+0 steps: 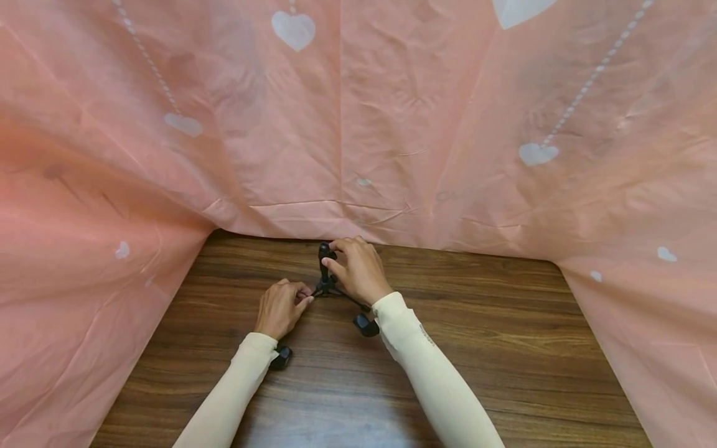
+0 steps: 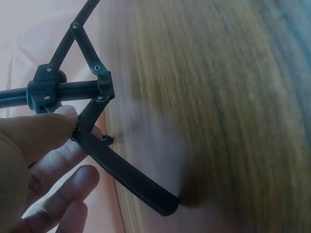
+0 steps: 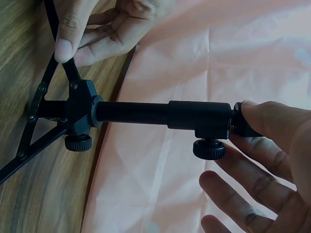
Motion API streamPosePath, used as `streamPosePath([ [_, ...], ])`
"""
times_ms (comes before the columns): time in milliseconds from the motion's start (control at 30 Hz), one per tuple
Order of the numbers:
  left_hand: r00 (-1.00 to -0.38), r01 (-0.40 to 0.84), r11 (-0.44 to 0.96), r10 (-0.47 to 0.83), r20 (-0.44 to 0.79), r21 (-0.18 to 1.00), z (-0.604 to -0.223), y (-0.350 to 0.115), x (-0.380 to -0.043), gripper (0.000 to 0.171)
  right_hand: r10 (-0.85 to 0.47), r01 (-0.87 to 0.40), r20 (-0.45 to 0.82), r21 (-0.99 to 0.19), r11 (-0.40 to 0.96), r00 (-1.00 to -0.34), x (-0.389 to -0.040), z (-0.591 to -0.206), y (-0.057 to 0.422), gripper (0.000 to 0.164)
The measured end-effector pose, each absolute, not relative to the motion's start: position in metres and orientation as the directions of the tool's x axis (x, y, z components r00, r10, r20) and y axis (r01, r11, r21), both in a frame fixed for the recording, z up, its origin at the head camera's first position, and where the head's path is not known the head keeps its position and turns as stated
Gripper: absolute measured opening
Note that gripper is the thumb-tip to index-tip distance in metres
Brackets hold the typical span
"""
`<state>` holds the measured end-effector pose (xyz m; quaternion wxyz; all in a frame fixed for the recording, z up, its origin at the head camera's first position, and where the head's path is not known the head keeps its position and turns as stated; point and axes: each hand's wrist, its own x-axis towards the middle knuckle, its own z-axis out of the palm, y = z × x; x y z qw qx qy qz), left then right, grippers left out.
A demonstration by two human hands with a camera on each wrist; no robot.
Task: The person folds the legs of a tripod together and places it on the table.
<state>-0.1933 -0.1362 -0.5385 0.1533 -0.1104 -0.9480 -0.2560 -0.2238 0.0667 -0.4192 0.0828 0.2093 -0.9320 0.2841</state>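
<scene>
A small black tripod [image 1: 325, 274] stands upright on the wooden table, its legs spread. My left hand [image 1: 282, 306] pinches one of its legs [image 2: 124, 177] between thumb and fingers, near the hinged joint. At the top, my right hand [image 1: 360, 269] pinches the head [image 3: 242, 119] of the tripod between thumb and index finger, the other fingers loosely spread. In the right wrist view, one knob [image 3: 209, 149] sits below the upper column and another knob [image 3: 78, 142] at the leg hub.
The wood-grain table [image 1: 504, 348] extends to both sides and toward me. A pink cloth [image 1: 392, 124] with white hearts hangs behind it and along both sides. Small black wrist cameras are worn on both wrists, over cream sleeves [image 1: 442, 379].
</scene>
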Motion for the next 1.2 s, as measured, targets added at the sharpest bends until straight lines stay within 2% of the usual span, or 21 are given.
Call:
streamPosePath([
  [1200,-0.918,0.326,0.825,0.161,0.362,0.46,-0.54,-0.121,-0.176,0.011,-0.295,-0.417,0.301,-0.537,0.733,-0.907,-0.2,-0.423,0.083,0.035],
])
